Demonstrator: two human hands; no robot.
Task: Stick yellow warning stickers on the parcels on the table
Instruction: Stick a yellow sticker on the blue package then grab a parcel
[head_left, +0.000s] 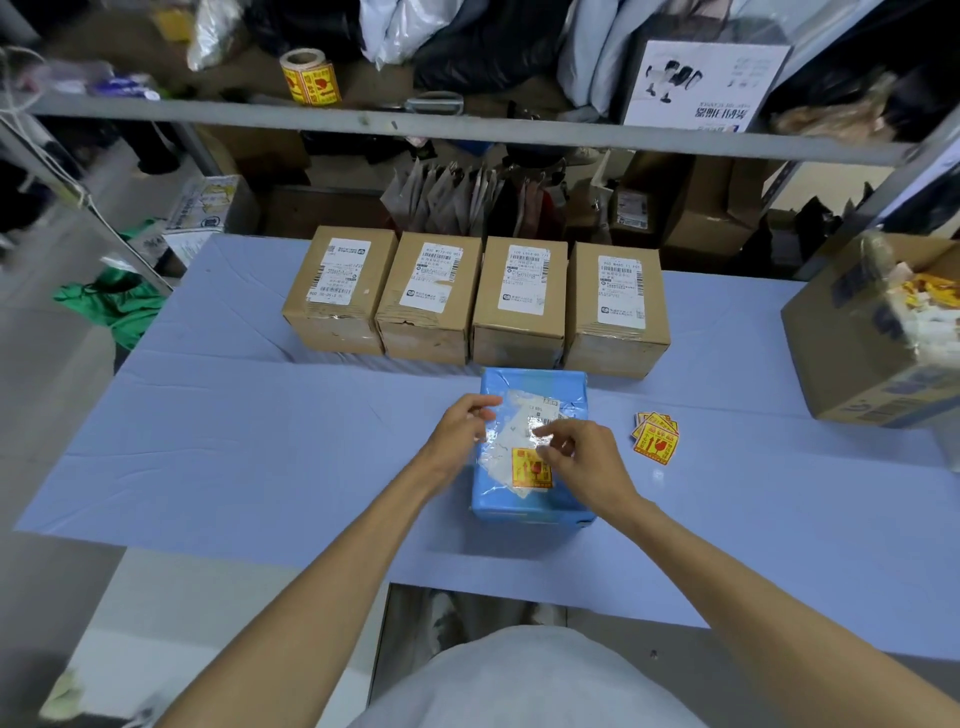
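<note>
A blue-wrapped parcel (524, 499) lies in the middle of the table, with a white label under clear tape on top. A yellow warning sticker (530, 469) sits on its top face, near my side. My left hand (460, 428) holds the parcel's left edge, fingers bent over the top. My right hand (579, 454) hovers over the parcel's right half, its bent fingertips touching the top just above the sticker. A small pile of loose yellow stickers (655, 437) lies to the right of the parcel. Behind it stands a row of brown cardboard parcels (431, 296) with white labels.
The table (234, 441) is covered by a light blue sheet. A large open carton (872, 353) with scraps stands at the right edge. A roll of yellow stickers (310, 78) rests on the shelf above, among bags and boxes.
</note>
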